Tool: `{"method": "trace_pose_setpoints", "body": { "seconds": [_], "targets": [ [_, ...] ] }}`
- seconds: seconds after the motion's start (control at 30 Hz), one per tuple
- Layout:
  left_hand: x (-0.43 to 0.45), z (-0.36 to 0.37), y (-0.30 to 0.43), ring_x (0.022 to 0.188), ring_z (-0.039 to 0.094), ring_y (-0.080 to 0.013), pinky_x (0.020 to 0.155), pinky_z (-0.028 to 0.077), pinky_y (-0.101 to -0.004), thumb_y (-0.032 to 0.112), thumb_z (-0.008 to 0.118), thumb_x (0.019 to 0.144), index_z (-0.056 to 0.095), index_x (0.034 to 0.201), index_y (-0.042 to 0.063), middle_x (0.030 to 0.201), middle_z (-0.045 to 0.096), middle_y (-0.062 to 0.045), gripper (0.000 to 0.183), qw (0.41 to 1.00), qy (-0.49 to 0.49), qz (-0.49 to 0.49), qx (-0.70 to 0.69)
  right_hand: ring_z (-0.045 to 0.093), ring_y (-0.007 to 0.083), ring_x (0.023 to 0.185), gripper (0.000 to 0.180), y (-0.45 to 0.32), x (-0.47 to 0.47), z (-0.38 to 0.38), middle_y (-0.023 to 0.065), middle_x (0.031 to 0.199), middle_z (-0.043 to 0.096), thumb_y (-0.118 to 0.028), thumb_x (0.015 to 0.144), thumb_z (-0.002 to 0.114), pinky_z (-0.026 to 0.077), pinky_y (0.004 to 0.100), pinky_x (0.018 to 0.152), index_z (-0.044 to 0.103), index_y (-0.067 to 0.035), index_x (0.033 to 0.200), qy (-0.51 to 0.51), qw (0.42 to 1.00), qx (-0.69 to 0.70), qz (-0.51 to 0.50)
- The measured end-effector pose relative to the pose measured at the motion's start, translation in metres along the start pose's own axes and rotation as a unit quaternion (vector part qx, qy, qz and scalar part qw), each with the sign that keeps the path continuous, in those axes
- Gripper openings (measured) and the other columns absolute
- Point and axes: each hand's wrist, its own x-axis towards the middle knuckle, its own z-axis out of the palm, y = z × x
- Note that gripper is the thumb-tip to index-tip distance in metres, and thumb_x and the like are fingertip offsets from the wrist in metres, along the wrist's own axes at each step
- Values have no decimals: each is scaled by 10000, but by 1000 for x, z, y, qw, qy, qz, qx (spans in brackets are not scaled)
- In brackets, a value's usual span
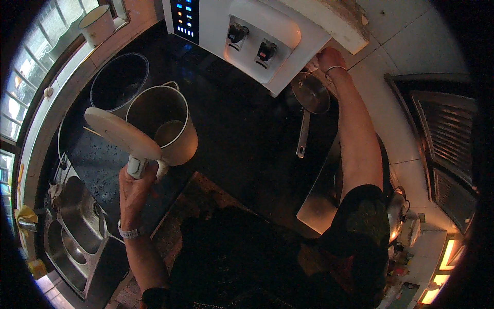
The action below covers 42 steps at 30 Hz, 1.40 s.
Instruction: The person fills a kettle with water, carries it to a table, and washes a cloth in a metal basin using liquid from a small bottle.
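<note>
My left hand (139,185) grips the light grey-white grip of a pale, flat, round lid-like piece (121,133), which is tilted on edge. This piece overlaps the near left side of a tall pale pot (181,148). A little liquid seems to lie in the pot's bottom, and a loop handle sticks out at its far rim. My right hand (331,60) reaches beside the right side of a white water dispenser (212,42), close to the tiled wall. Its fingers are partly hidden, and a pale crinkled item (312,65) shows by them. Below that hand lies a small metal saucepan (310,92).
A clear round container (119,83) stands behind the pot on the black counter (239,146). The double steel sink (79,204) is at left, below a window sill with a white enamel mug (97,27). A hob (318,208) and range hood (444,135) are at right.
</note>
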Motion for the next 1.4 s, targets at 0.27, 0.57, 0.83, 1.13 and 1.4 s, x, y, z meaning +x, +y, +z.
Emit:
{"method": "trace_pose_setpoints", "body": {
  "seconds": [0.27,0.57,0.83,1.13,1.4],
  "targets": [
    [2,-4,-8,591,573,-86,430,458,-222,208,675,861,626,941,31,737,610,-10,200,1000,-3,4,-14,639,374,987,334,-2,-3,-2,249,1023,657,-300,866,582,493,443,861,707,-7,966,23,999,-3,-21],
    [2,-2,-9,591,567,-89,433,463,-222,212,677,861,627,958,29,755,609,-15,213,1000,11,3,-16,632,378,1002,325,2,-2,2,248,1046,649,-300,874,579,493,447,892,707,-27,995,40,999,5,-9],
    [4,-5,-13,602,570,-92,440,467,-222,221,665,865,630,974,28,770,615,-16,224,1000,-4,12,-9,629,382,1006,318,1,-2,1,250,1047,647,-291,867,579,492,451,890,707,-26,986,41,999,2,-20],
    [2,-2,-5,604,572,-96,448,469,-227,206,653,862,630,980,27,769,614,-12,217,1000,9,-13,22,632,380,987,315,8,5,8,250,1018,652,-274,862,563,492,451,879,707,-13,964,41,998,-31,-41],
    [3,-4,-11,603,567,-89,451,463,-227,194,649,862,630,966,26,749,606,-4,198,1000,0,10,-5,629,362,1023,308,5,10,5,218,1089,649,-275,851,596,500,444,896,705,-32,1004,12,999,-27,-13]
  ]
}}
